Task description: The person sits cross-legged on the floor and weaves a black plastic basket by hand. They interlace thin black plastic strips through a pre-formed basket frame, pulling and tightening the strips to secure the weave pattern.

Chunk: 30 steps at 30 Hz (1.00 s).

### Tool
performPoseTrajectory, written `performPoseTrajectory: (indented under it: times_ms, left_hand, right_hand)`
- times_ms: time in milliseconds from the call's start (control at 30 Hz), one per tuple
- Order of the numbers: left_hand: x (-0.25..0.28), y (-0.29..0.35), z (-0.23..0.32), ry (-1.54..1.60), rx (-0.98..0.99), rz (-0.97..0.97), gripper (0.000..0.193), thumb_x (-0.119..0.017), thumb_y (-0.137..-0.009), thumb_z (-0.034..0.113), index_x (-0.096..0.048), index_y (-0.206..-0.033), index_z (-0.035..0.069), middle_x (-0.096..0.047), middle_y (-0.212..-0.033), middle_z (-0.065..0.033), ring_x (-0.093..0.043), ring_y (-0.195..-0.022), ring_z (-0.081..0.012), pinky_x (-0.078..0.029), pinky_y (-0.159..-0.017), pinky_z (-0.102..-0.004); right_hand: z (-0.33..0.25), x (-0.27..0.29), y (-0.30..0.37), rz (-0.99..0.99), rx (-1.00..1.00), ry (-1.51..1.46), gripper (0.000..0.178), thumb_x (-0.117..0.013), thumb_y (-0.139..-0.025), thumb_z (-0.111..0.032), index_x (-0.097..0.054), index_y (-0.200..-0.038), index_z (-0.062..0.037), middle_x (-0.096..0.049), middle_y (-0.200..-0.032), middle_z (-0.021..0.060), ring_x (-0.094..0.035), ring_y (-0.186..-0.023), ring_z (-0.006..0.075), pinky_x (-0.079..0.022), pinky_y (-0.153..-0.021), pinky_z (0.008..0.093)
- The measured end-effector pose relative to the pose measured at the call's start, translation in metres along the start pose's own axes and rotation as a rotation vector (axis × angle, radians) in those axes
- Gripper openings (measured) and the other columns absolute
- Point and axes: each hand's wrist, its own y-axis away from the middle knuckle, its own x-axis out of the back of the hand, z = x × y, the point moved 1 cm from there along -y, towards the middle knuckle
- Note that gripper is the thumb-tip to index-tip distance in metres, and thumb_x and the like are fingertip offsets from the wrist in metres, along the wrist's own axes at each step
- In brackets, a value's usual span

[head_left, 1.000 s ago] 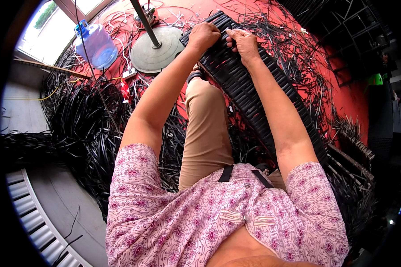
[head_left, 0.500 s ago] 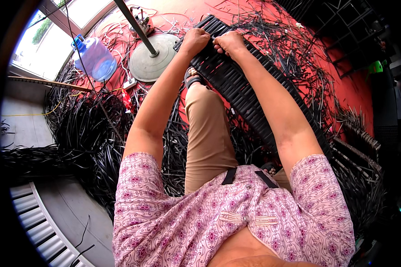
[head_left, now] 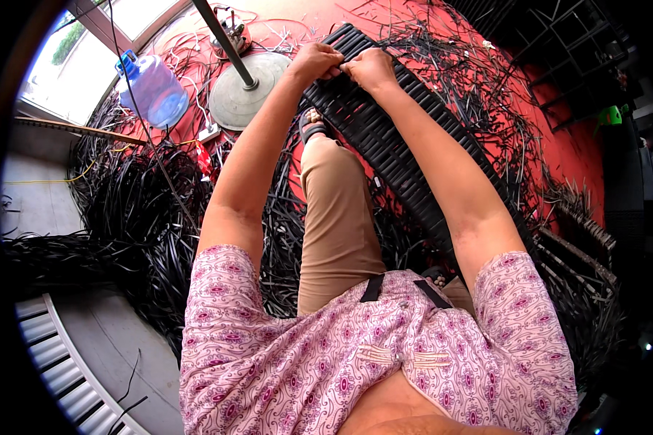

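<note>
A long black woven panel (head_left: 384,138) slants from the far middle toward the lower right, beside my leg. Over its far end, my left hand (head_left: 317,62) and my right hand (head_left: 372,70) nearly meet, fingers curled and fingertips pinched. Whatever thin piece lies between the fingertips is too small and hidden to make out. Both forearms reach straight out, the right one crossing above the panel.
Loose black strips (head_left: 152,239) lie heaped at the left and scatter across the red floor (head_left: 566,159). A round grey pole base (head_left: 247,101) and a blue water jug (head_left: 154,90) stand far left. Dark metal frames (head_left: 559,51) are far right.
My hands have come closer together, the right shifting slightly left, and their fingertips now almost touch. The panel shows a little more of its surface below them.
</note>
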Motion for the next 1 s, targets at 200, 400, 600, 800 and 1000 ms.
performPoseTrajectory:
  times_ms: [200,400,600,800,1000]
  left_hand:
    - [0.036,-0.007,0.006,-0.179,-0.081,0.061,0.024,-0.062,-0.099,0.026,-0.067,-0.093,0.003,-0.065,-0.073,-0.0005,-0.062,-0.062,-0.0096,-0.050,-0.056,-0.0253]
    - [0.052,-0.003,0.030,-0.380,-0.318,0.104,0.028,-0.059,-0.098,0.026,-0.067,-0.096,-0.001,-0.066,-0.074,-0.0048,-0.064,-0.064,-0.0111,-0.052,-0.059,-0.0280]
    - [0.050,0.008,0.060,-0.174,-0.244,0.087,0.030,-0.061,-0.096,0.025,-0.067,-0.100,-0.003,-0.067,-0.074,-0.0093,-0.066,-0.062,-0.0162,-0.052,-0.051,-0.0295]
    - [0.071,-0.039,-0.016,-0.132,-0.272,0.035,0.022,-0.067,-0.094,0.021,-0.071,-0.102,0.001,-0.069,-0.079,-0.0031,-0.066,-0.066,-0.0109,-0.054,-0.061,-0.0270]
    - [0.034,-0.030,-0.005,-0.833,-0.409,0.108,0.026,-0.073,-0.080,0.029,-0.076,-0.095,0.008,-0.071,-0.075,-0.0110,-0.070,-0.068,-0.0216,-0.055,-0.065,-0.0366]
  right_hand:
    - [-0.016,0.013,0.030,0.171,0.238,0.104,0.034,-0.080,-0.076,-0.030,-0.075,-0.101,-0.0065,-0.074,-0.095,0.0181,-0.070,-0.094,0.0353,-0.055,-0.086,0.0418]
    - [-0.028,0.010,0.004,0.161,0.440,-0.116,0.036,-0.072,-0.083,-0.033,-0.074,-0.109,-0.0067,-0.074,-0.100,0.0157,-0.071,-0.094,0.0307,-0.055,-0.086,0.0395]
    - [-0.034,0.012,-0.007,-0.165,0.240,-0.635,0.026,-0.066,-0.096,-0.031,-0.074,-0.105,-0.0080,-0.070,-0.083,-0.0015,-0.063,-0.072,0.0047,-0.049,-0.058,0.0190]
    - [-0.022,0.010,0.000,-0.081,0.102,-0.790,0.021,-0.070,-0.091,-0.028,-0.074,-0.088,-0.0070,-0.066,-0.070,-0.0013,-0.060,-0.059,0.0076,-0.044,-0.052,0.0229]
    - [-0.010,0.008,0.000,-0.086,0.034,-0.826,0.019,-0.070,-0.091,-0.028,-0.074,-0.087,-0.0092,-0.066,-0.070,-0.0019,-0.061,-0.059,0.0076,-0.043,-0.050,0.0226]
